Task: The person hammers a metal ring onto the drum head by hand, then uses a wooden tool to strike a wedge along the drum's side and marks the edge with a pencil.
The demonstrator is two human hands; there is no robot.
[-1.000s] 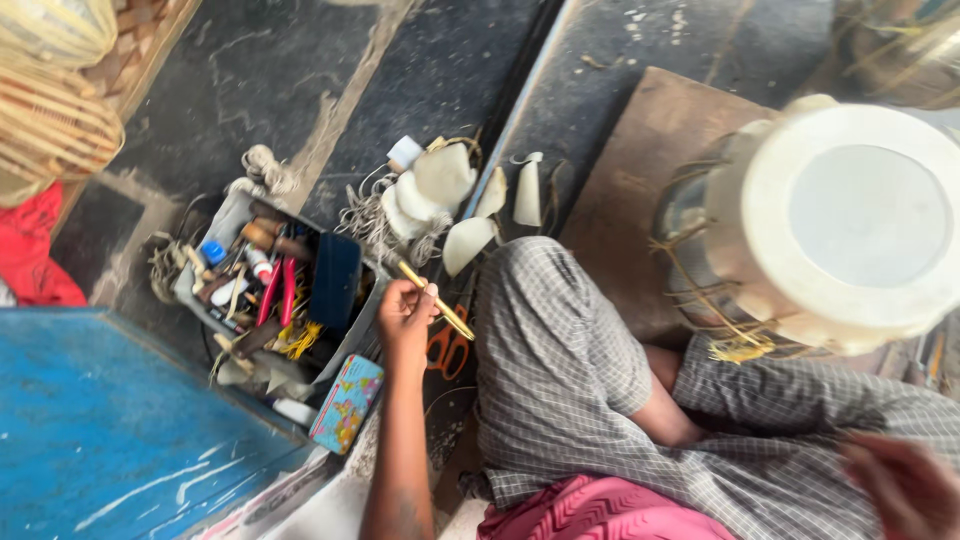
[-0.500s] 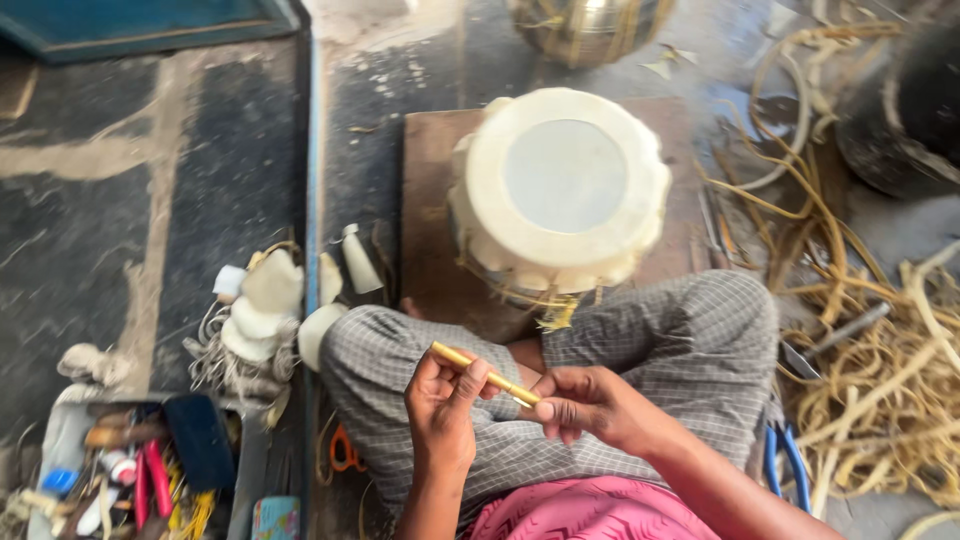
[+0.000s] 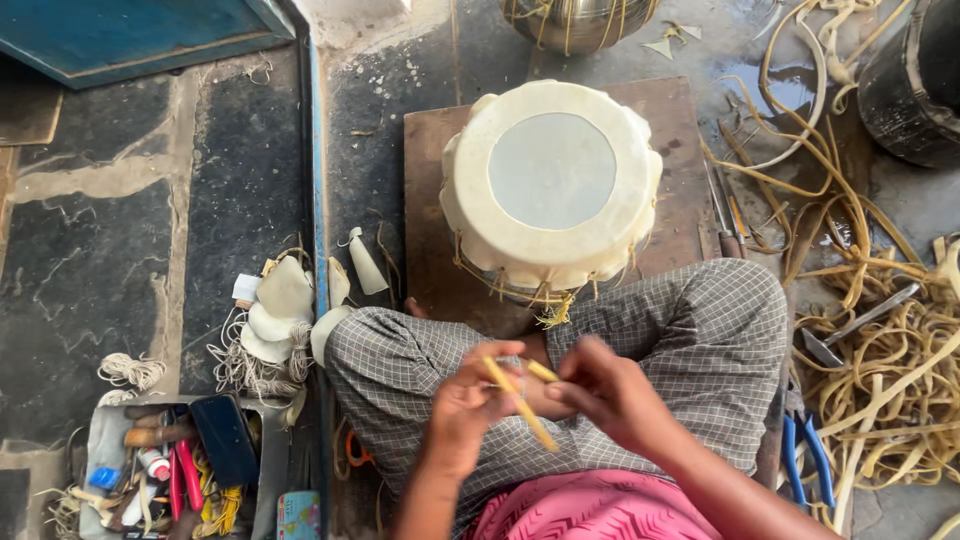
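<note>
My left hand (image 3: 465,408) and my right hand (image 3: 610,392) meet over my lap, each gripping a thin yellow strip (image 3: 520,402) that runs slanted between them. I sit cross-legged in checked cloth (image 3: 700,340). Just beyond my knees a drum (image 3: 550,185) with a cream skin head and a grey centre stands on a brown wooden board (image 3: 680,150), with yellow lacing hanging from its rim.
A heap of yellow hide strips (image 3: 890,370) lies at the right with blue-handled pliers (image 3: 805,455). A tray of tools (image 3: 175,465) sits at the lower left, cord and pale hide scraps (image 3: 275,320) beside it. A metal pot (image 3: 580,20) and a dark vessel (image 3: 915,85) stand at the far edge.
The view swung from the tool tray to the drum and my lap. My right hand has come in and joined the left on the yellow strip.
</note>
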